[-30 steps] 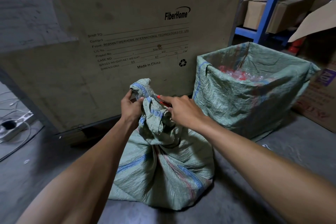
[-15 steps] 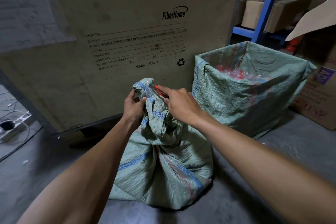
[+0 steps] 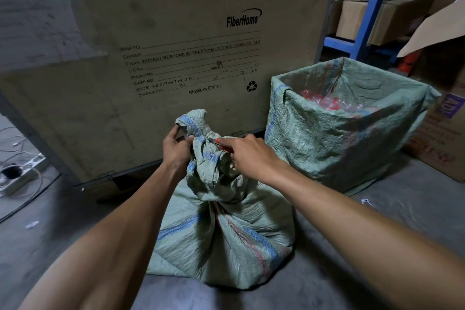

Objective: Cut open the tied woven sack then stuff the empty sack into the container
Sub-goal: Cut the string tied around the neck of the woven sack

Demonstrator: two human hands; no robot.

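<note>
Tied woven sack (image 3: 221, 241) sits on the concrete floor (image 3: 402, 234), just in front of a big cardboard crate (image 3: 176, 40) printed "FiberHome". Neck of the sack is gathered and twisted into a bunched topknot; no cut opening shows. Judgement: the task is at its first step, the cutting. Sack bulges at the base, so it looks full; emptying and stuffing it into the container are both left to do.

Left hand (image 3: 176, 151) grips the topknot from the left side, fingers curled round the bunched fabric, holding it upright. Right hand (image 3: 247, 153) is closed around a red-handled cutter (image 3: 221, 144), its tip pressed against the fabric at the knot. The blade itself is too small to make out; cannot tell whether it has bitten in.

Container (image 3: 352, 131) stands just to the right of the sack, a boxy shape lined or wrapped in the same woven cloth, mouth open, red and clear plastic bits (image 3: 334, 104) inside.

Materials: sack is pale green woven plastic, coarse crosshatch weave, crinkled and stiff-looking, with blue and red stripes running down the side. Topknot edge looks frayed. Crate face is dull, scuffed, stained. Floor is grey, dusty. Blue metal shelving (image 3: 372, 7) with brown boxes behind; a white power strip (image 3: 22, 171) on the floor at far left.
</note>
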